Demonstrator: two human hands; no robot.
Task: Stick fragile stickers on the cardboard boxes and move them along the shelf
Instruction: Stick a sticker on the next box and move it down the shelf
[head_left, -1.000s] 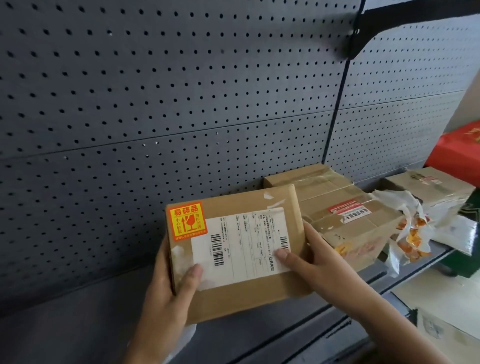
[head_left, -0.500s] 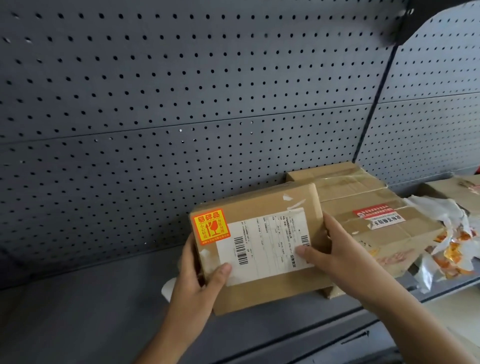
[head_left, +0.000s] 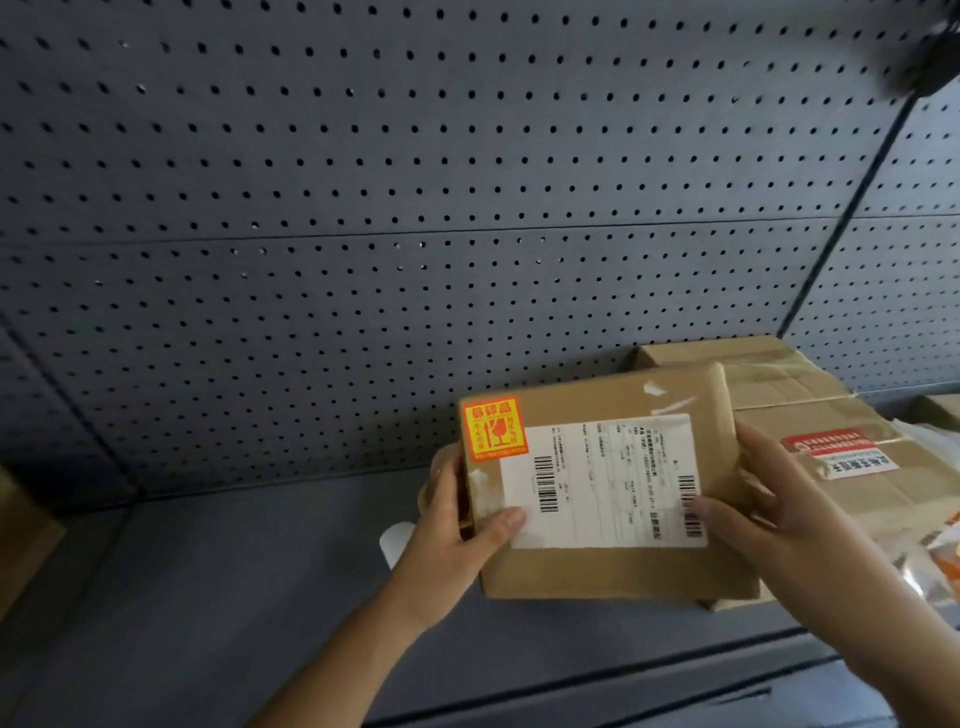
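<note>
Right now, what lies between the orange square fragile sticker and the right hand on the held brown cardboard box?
In the head view, a white paper shipping label with barcodes fills that stretch.

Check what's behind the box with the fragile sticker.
A larger taped cardboard box stands behind it, in front of the grey pegboard. The held box covers its near left part, so any gap or contact between them cannot be seen.

Bare shelf stretches left of the held cardboard box, up to a brown object at the far left edge. The pegboard wall closes the back; a larger taped box and plastic packets crowd the right
</note>
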